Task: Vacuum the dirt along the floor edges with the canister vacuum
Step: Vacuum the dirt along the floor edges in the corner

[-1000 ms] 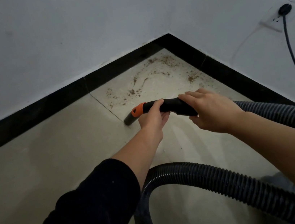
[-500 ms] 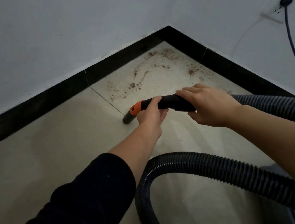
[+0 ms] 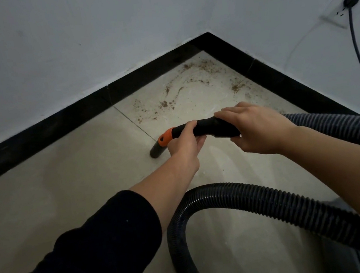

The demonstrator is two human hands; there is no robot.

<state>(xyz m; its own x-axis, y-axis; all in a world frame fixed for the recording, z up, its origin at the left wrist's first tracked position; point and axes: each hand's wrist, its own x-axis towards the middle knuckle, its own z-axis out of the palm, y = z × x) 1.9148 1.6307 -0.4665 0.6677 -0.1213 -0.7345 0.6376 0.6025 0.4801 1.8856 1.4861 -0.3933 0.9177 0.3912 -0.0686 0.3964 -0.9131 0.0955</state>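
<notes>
1. dirt (image 3: 181, 89) fans over the corner tile, beyond and right of the nozzle tip (image 3: 156, 151).
2. wand (image 3: 203, 128) runs left-right, tip low at left.
3. left hand (image 3: 184, 146) nearer the tip, right hand (image 3: 256, 130) behind; both wrapped closed round it.

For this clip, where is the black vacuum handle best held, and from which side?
Grip the curved black handle behind the orange collar, coming from above, as the left hand and right hand do; the nozzle slopes down to the floor.
</notes>
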